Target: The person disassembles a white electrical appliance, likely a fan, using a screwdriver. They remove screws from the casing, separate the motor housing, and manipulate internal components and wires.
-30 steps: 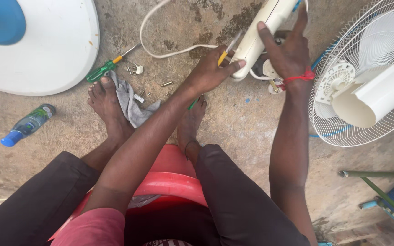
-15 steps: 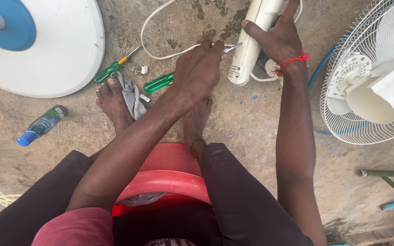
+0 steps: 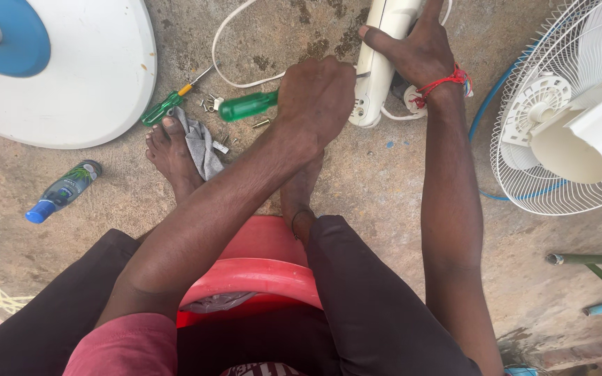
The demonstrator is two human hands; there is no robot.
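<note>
- My left hand [image 3: 318,97] clenches one green screwdriver [image 3: 249,106].
- My right hand [image 3: 419,52] grasps one white casing [image 3: 377,63].
- A second green screwdriver [image 3: 168,106] lies on the floor [image 3: 384,181] beside one bottle [image 3: 63,191].

Makeshift repair spot: bare concrete floor [image 3: 384,188], dismantled fan [image 3: 566,118], scattered screws [image 3: 221,139], screwdriver [image 3: 172,104].
</note>
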